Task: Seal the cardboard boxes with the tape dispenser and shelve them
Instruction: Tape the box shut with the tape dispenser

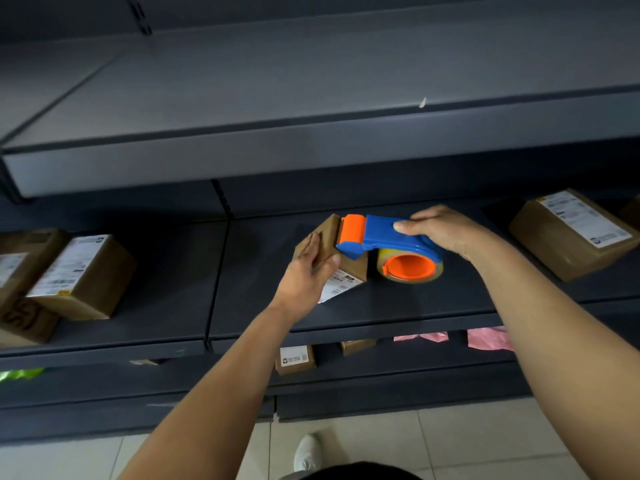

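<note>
A small brown cardboard box [351,271] with a white label lies on the dark middle shelf [263,306]. My left hand [311,268] grips its near left side. My right hand [446,232] holds the blue and orange tape dispenser [388,242] from above. Its orange front end rests on the top right of the small box, and its tape roll [410,265] with an orange core sits just right of the box.
Two labelled boxes [79,275] stand at the left of the same shelf, another labelled box [571,233] at the right. The grey upper shelf [311,147] overhangs. Below lie small boxes [294,358] and pink bags [485,337]. A white shoe [307,452] stands on the tiled floor.
</note>
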